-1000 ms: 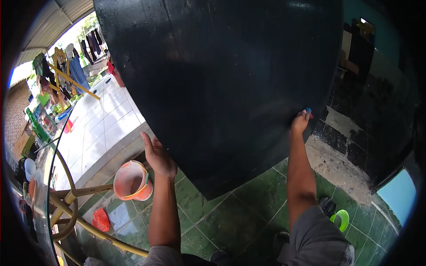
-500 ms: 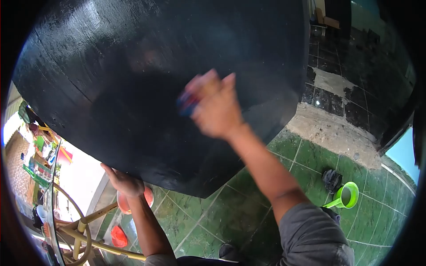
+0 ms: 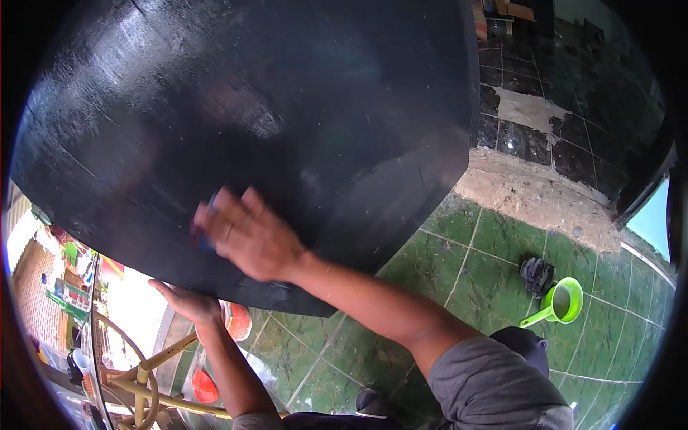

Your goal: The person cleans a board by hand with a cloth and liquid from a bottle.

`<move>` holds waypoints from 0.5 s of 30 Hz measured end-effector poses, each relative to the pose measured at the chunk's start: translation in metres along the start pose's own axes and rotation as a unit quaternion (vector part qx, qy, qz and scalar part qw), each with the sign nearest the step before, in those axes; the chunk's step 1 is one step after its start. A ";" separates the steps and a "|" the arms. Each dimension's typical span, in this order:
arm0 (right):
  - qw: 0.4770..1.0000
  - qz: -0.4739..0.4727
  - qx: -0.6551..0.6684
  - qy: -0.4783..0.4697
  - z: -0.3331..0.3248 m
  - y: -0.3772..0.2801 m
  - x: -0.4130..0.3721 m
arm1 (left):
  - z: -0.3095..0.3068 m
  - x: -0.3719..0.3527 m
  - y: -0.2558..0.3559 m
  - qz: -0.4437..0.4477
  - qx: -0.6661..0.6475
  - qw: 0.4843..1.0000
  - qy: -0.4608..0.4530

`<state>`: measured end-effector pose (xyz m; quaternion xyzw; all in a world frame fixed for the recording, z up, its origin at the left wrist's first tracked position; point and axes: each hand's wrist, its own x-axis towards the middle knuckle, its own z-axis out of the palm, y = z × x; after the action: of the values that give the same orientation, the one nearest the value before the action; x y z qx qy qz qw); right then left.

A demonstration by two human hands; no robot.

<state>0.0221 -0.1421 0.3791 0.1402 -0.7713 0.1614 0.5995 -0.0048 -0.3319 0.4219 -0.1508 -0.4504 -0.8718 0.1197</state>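
Note:
A large black board point(image 3: 344, 107) with a glossy, streaked face fills the upper part of the view. My right hand point(image 3: 247, 236) is on its lower middle, fingers wrapped round a small blue and red item point(image 3: 199, 228) that is mostly hidden and blurred. At the board's lower left edge, my left hand point(image 3: 188, 302) supports the rim from below, thumb apart, its other fingers partly hidden behind the edge.
A green dipper point(image 3: 562, 302) and a black crumpled bag point(image 3: 536, 276) lie on the green tiles at the right. Behind my left forearm are a reddish bucket point(image 3: 238, 322), a red scrap point(image 3: 204, 387) and yellowish curved tubes point(image 3: 142, 376). A rough concrete strip point(image 3: 530, 193) borders dark tiles.
My right hand has moved down and left across the board with the blue and red item. The board and my left hand appear slightly farther left.

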 end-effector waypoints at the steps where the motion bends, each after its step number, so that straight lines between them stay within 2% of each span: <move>1: 0.993 -0.122 -0.007 0.001 0.027 -0.005 -0.029 | 0.000 -0.002 -0.001 -0.004 -0.002 1.000 0.002; 3: 0.997 -0.057 -0.032 0.031 0.007 0.022 -0.048 | 0.003 0.001 0.001 -0.007 -0.004 1.000 0.000; 4: 0.996 0.079 0.017 -0.035 -0.019 0.049 -0.053 | 0.001 0.002 0.001 0.005 0.018 1.000 -0.013; 5: 0.979 0.179 -0.094 -0.027 -0.049 0.075 -0.056 | -0.003 0.004 -0.002 0.019 0.037 0.999 -0.026; 6: 0.956 0.241 -0.160 0.045 -0.065 0.113 -0.070 | -0.005 0.004 -0.003 0.034 0.053 0.997 -0.037; 7: 0.888 0.303 -0.314 0.148 -0.052 0.162 -0.109 | -0.006 0.003 -0.002 0.039 0.059 0.997 -0.038; 8: 0.870 0.397 -0.173 0.235 -0.051 0.214 -0.150 | -0.004 0.002 -0.002 0.046 0.063 0.996 -0.038; 9: 0.816 0.462 -0.036 0.346 -0.050 0.266 -0.191 | -0.001 0.000 -0.003 0.054 0.065 0.996 -0.038; 11: 0.711 0.588 -0.043 0.384 -0.038 0.336 -0.250 | 0.004 -0.005 -0.002 0.065 0.064 0.995 -0.044; 13: 0.751 0.540 -0.071 0.374 -0.031 0.280 -0.211 | 0.003 -0.005 -0.004 0.066 0.065 0.995 -0.046; 14: 0.775 0.530 0.037 0.342 -0.032 0.209 -0.164 | 0.001 -0.004 -0.005 0.066 0.068 0.995 -0.034; 15: 0.821 0.494 -0.026 0.284 -0.021 0.146 -0.125 | -0.001 -0.001 -0.004 0.063 0.073 0.995 -0.024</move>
<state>0.0105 0.0023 0.2503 -0.3273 -0.5369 0.4484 0.6353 -0.0050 -0.3301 0.4179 -0.1909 -0.5050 -0.8236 0.1736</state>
